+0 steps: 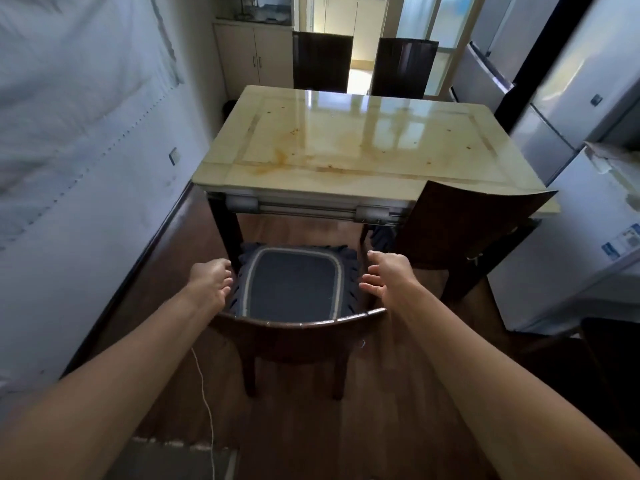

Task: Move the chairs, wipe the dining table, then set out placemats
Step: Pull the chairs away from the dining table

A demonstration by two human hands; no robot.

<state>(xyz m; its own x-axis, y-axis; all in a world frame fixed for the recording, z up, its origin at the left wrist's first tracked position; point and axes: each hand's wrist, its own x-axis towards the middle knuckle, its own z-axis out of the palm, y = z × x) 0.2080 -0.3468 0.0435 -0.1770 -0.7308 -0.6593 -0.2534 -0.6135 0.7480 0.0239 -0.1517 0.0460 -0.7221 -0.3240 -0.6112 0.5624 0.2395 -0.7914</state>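
A dark wooden chair (298, 336) with a blue cushion (294, 282) stands in front of me, pulled back from the glossy beige dining table (332, 143), whose top carries orange-brown stains. My left hand (211, 278) hovers over the seat's left edge, fingers loosely curled and holding nothing. My right hand (388, 277) floats over the seat's right edge with fingers spread. A second chair (464, 226) is tucked at the table's near right corner. Two more chairs (322, 60) (403, 65) stand at the far side.
A white-covered wall (79, 150) runs along the left. Fridges (571, 109) and a white appliance (588, 244) crowd the right. A cabinet (252, 53) stands at the back left. A thin white cord (204, 393) hangs by my left arm. The floor is dark wood.
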